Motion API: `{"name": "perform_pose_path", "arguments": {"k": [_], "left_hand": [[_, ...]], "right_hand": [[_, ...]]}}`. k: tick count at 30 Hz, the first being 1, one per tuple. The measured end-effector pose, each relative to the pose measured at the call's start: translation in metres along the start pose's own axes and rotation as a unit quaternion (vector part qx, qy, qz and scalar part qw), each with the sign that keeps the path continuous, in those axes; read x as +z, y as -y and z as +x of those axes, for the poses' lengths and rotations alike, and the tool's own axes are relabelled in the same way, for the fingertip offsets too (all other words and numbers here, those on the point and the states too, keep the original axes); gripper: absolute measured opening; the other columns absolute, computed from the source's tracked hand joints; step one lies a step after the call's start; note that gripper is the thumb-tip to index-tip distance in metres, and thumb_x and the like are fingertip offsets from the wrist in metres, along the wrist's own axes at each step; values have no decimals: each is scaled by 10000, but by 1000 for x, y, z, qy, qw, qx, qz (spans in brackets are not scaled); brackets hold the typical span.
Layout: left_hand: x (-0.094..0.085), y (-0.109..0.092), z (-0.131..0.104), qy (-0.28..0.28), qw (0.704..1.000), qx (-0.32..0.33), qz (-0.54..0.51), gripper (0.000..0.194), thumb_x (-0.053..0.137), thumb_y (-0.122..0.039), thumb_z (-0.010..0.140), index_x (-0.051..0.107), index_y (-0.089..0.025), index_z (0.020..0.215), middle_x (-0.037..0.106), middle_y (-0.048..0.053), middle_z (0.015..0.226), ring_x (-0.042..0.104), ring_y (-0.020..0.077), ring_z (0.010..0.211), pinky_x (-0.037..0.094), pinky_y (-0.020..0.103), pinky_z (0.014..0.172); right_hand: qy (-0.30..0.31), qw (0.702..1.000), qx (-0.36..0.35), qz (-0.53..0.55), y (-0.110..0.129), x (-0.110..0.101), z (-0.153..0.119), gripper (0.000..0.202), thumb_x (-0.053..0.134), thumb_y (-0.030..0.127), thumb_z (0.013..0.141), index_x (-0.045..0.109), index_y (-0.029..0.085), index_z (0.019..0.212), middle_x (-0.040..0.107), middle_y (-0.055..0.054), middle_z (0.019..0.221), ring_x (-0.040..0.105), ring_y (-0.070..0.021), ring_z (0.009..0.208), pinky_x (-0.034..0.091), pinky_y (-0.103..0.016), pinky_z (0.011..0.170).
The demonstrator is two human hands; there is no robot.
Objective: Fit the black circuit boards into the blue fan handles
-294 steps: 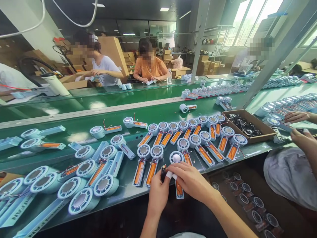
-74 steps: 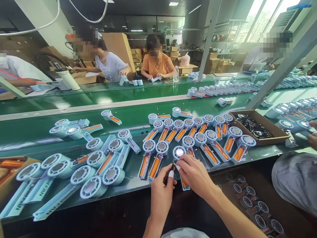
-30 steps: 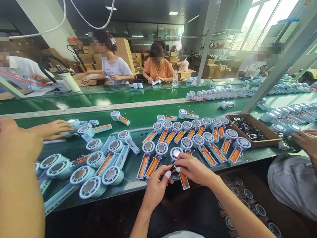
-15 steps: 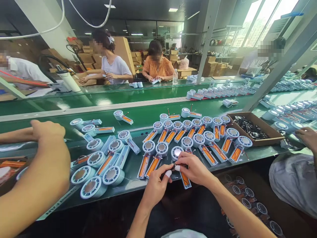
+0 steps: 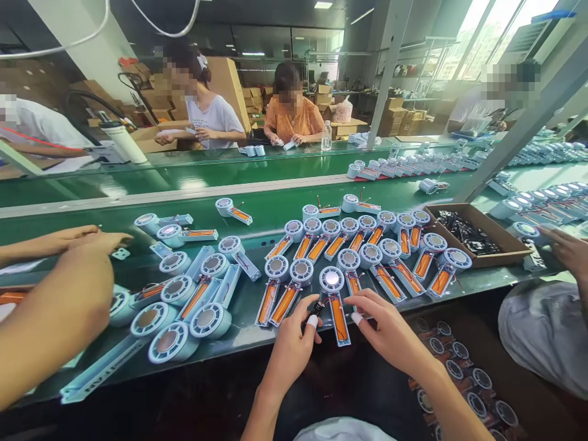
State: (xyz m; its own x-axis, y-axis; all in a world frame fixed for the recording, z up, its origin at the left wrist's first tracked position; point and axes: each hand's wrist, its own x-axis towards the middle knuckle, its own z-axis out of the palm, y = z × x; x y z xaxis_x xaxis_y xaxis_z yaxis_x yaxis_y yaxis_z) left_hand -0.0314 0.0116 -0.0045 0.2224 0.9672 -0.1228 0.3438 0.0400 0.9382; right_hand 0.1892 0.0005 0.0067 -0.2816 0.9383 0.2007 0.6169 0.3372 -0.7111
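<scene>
My left hand pinches the board outside the fan (battery already in), my right hand spread, seemingly empty

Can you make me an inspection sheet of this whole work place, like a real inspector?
Surface: glossy green worktable, crowded with pale blue fan housings.
Job's things: nearest fan housing holds an orange battery; its handle end juts past the table edge.
Clutter: cardboard box of black parts.
Hands: left hand pinches a small black part; right hand open beside that handle.
Cables: thin red wires on fans; white cable overhead.
Surroundings: co-workers opposite; another person's arm at left.
</scene>
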Motion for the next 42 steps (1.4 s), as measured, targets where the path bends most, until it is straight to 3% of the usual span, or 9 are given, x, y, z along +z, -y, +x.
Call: {"name": "perform_pose_path", "arguments": {"k": [6,11,19,27,36,42], "left_hand": [[1,2,2,15,1000,-6,-1,475,401,-239,917,512,-210,1378,636,-10,810,625,134,539,483,262,576],[5,4,1,1,1000,-11,10,455,393,-254,925,491,-195,1366,660,5,845,581,130,515,474,261,544],[5,5,1,-21,997,35,65,381,380,-246,935,591,-198,1249,726,102,1139,690,219,866,534,359,826],[8,8,1,-53,992,58,102,383,370,-247,947,605,-191,1244,724,119,1209,695,266,1046,518,412,926],[8,3,1,-63,991,59,105,344,403,-240,917,643,-206,1161,755,108,1117,708,290,1016,521,426,875],[6,-1,3,-55,996,42,61,269,442,-283,922,663,-199,1052,774,80,946,724,235,807,539,348,732]], "right_hand": [[-20,999,-34,-1,3,16,11,254,484,138,970,672,243,1105,654,-65,1048,660,-205,941,552,-346,839],[-32,999,-39,7,8,19,24,241,491,170,982,645,231,1156,650,-92,1166,648,-231,1056,533,-371,910],[60,996,-68,-2,13,14,49,264,513,92,967,702,230,1088,686,-38,1091,672,-172,968,518,-268,861],[105,991,-61,-50,15,2,55,223,543,104,966,726,194,1057,651,-63,1018,631,-214,936,471,-313,820],[140,987,-75,-32,16,-4,65,139,606,120,953,731,183,955,631,-29,892,605,-168,828,452,-269,775],[137,986,-98,-15,9,-3,65,125,625,51,896,659,170,885,600,-14,886,563,-154,801,421,-254,727]]}}
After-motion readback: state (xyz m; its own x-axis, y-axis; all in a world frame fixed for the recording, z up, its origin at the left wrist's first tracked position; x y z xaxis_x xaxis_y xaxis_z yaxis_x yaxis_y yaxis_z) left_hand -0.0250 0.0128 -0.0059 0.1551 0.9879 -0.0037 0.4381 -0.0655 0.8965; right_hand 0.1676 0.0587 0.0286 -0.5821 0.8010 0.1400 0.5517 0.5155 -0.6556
